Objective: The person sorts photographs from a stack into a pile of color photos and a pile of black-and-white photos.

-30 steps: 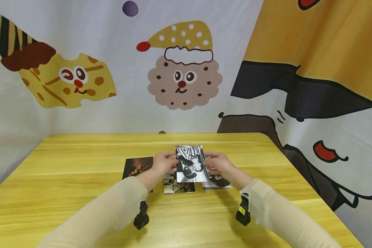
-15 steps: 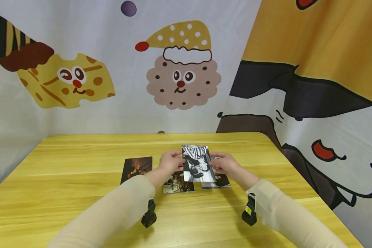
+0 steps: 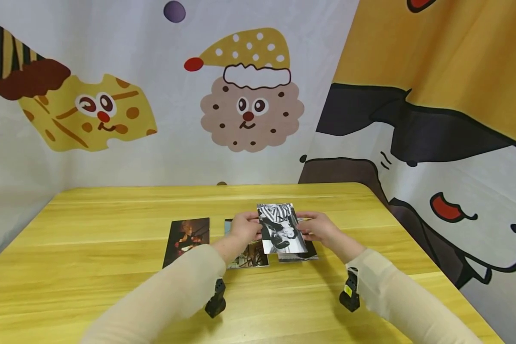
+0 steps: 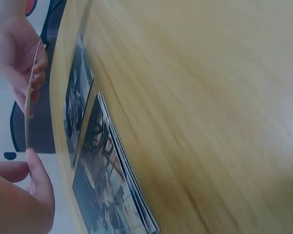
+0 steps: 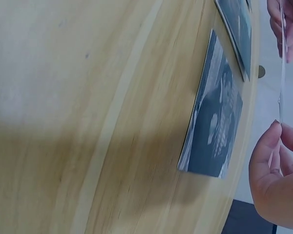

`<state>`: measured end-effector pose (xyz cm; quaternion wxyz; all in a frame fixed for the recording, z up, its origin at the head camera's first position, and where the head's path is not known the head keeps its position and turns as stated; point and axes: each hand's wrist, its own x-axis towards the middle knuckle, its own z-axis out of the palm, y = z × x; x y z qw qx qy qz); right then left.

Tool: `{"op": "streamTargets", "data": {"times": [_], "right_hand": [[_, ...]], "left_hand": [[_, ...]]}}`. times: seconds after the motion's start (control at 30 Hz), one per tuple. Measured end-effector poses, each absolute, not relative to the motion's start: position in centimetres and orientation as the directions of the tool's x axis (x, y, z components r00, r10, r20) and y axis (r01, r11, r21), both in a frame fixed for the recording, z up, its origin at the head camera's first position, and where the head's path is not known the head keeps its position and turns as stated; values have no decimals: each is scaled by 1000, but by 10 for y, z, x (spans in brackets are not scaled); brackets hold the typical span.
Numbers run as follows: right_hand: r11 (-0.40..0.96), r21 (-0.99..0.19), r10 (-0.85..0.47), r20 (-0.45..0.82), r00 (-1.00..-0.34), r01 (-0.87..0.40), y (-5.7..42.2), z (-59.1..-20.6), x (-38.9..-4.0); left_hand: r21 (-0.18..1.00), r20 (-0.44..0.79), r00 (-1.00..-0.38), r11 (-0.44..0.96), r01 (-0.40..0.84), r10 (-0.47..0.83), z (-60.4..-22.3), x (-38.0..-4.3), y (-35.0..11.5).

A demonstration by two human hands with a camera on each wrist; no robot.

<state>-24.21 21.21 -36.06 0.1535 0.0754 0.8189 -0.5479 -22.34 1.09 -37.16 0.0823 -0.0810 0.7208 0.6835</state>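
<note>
Left hand (image 3: 244,229): mine, fingers pinching the left edge of the held photo (image 3: 282,229). Right hand (image 3: 322,230): mine, fingers pinching its right edge. Held photo: black-and-white, raised off the table (image 3: 284,306) between both hands; best kept, I judge, by the edges alone, with light, even pressure, lest it bow or smudge. Stack (image 3: 251,260): several photos thick, flat, partly hidden; a low grip could nudge it. Right photo (image 3: 310,253): flat, just beside the stack; whether single or layered, I cannot tell. Left photo (image 3: 187,236): dark, flat, left of the stack, apart. Curtain (image 3: 155,28): printed, beyond the table.
</note>
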Motion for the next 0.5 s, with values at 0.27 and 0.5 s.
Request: {"op": "streamTargets", "data": {"times": [0.27,0.5], "right_hand": [[418,-862,-30,-330,-943,288,220,-363,-242],[406,-868,-47,-331,-942,285,228,-367,-245]], "left_hand": [[975,-218,-976,58,-216,30,-374,-221,21],[974,-216,-976,74,-213,41,-378,-223,28]]}}
